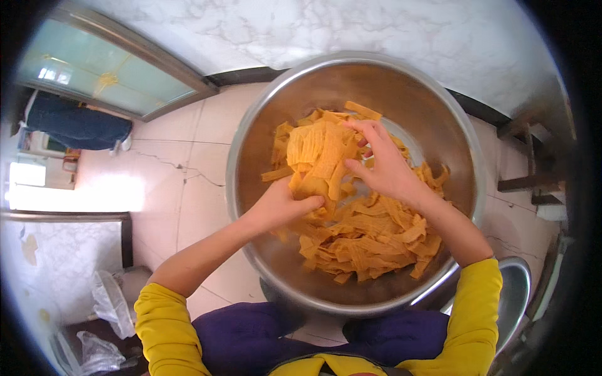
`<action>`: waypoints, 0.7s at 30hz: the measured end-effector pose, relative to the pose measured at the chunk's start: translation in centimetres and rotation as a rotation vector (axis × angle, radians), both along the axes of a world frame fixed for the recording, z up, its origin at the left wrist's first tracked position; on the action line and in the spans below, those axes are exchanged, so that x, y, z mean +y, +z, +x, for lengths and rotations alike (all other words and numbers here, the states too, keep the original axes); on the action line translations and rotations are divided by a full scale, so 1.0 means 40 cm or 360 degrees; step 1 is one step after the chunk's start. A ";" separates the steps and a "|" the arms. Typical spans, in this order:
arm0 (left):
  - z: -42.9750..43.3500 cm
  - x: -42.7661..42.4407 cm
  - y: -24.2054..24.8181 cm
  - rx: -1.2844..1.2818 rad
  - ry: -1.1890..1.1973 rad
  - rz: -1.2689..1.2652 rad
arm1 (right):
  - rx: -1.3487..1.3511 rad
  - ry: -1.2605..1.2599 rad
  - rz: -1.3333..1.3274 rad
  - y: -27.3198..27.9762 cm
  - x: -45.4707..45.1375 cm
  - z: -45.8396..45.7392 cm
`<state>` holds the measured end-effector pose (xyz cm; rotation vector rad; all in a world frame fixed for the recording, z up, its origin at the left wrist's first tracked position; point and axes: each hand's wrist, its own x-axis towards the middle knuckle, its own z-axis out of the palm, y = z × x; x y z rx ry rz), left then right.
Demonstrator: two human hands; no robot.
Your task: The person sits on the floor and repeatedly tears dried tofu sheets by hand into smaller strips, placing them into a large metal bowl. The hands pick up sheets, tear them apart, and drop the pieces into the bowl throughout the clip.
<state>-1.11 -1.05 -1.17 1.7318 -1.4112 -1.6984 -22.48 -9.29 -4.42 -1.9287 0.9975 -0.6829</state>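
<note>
A large round metal basin [355, 305] stands before me with flat orange-yellow food strips [371, 244] in it. Most of the loose strips lie in the near half; others are at the far left and right. Above them, my left hand [294, 204] grips a bunch of the strips [315, 155], its thumb over the lower end. My right hand [383, 164] is at the right side of that bunch, fingers curved and apart, fingertips close to the strips or touching them; which of the two cannot be told.
A second metal basin [515, 293] is partly hidden behind my right arm. Clear plastic bags [110, 303] lie at the lower left. A glass-panelled door [108, 70], a person's dark trouser leg [77, 122], a marbled wall [329, 28] and dark wooden furniture [522, 183] surround the tiled floor [207, 164].
</note>
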 end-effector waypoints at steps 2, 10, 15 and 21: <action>0.010 0.010 -0.002 0.0026 -0.0046 -0.0120 | -0.0255 0.0142 -0.0131 -0.025 0.013 0.026; -0.004 0.019 0.033 0.0400 0.0249 0.0238 | -0.0543 0.0197 -0.0516 -0.090 0.029 0.081; -0.033 0.007 0.024 0.0292 0.0601 0.0342 | -0.0656 0.0168 -0.0619 -0.084 0.021 0.061; -0.058 0.042 0.040 -0.0579 -0.0103 -0.0106 | -0.0510 0.0286 -0.0347 -0.050 0.044 0.036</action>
